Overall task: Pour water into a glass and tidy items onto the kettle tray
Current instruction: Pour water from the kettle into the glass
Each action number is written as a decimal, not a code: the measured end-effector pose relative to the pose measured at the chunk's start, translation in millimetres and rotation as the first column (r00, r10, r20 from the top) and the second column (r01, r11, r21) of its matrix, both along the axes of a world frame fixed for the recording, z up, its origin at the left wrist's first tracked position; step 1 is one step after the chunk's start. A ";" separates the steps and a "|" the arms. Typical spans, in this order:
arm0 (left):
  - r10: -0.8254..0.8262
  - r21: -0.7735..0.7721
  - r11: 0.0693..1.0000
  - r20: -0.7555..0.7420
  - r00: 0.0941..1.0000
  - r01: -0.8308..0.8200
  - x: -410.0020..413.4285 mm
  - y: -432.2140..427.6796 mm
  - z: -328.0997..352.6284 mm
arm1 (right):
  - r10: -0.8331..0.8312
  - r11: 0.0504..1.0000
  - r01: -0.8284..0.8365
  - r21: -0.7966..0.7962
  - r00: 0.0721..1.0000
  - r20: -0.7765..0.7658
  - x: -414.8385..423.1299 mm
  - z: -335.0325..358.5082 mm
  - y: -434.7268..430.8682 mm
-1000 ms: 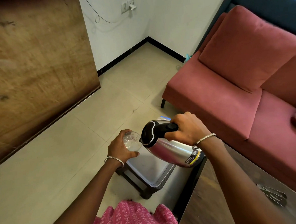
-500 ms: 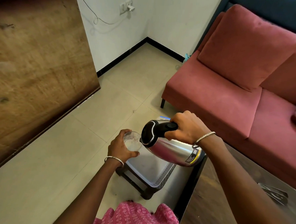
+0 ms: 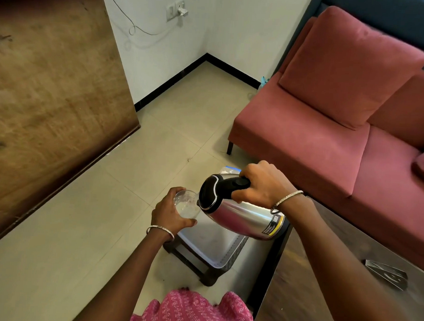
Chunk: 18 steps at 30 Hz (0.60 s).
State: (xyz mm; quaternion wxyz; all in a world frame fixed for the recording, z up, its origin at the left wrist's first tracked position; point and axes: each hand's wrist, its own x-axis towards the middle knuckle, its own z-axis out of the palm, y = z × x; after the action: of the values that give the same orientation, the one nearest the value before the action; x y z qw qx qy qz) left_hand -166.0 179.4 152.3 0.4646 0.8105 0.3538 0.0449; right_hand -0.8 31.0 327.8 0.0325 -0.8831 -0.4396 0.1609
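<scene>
Pour under way: kettle tipped at the glass, tidying not started.

Right hand [image 3: 261,185] was wrapped tight round the handle of the kettle [image 3: 242,218], which was tilted almost flat with its spout at the rim of the glass [image 3: 186,204]. Left hand [image 3: 169,212] was curled round the glass, held in the air over the left edge of the tray [image 3: 216,249]. Couldn't read the water level. Tray sat on a dark stool [image 3: 200,270] below; kettle and glass were both off it. Sofa [image 3: 305,145] was behind. Table [image 3: 322,276] edge was just beside the kettle base, the likely snag on set-down.
</scene>
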 end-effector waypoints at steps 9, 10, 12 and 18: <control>-0.010 0.003 1.000 -0.011 1.000 0.010 -0.5 0.8 -1.3 | -0.024 1.000 0.024 -0.013 1.000 -0.019 -2.7 -0.5 0.4; -0.009 0.003 1.000 -0.014 1.000 0.009 -0.8 0.7 -1.5 | -0.026 1.000 0.026 -0.014 0.999 -0.021 -2.7 -0.8 0.4; -0.009 0.003 1.000 -0.019 1.000 0.009 -1.5 0.7 -1.8 | -0.032 0.999 0.031 -0.015 0.999 -0.019 -2.9 -1.7 0.4; -0.010 0.001 1.000 -0.033 0.999 0.010 -2.2 0.6 -2.7 | -0.042 0.999 0.042 -0.013 0.999 -0.007 -2.5 -5.5 0.5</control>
State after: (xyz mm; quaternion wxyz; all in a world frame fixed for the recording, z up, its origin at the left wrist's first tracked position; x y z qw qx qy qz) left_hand -168.2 180.0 149.6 0.4587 0.8131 0.3573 0.0294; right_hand -3.2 31.5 322.3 0.0317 -0.8918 -0.4197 0.1662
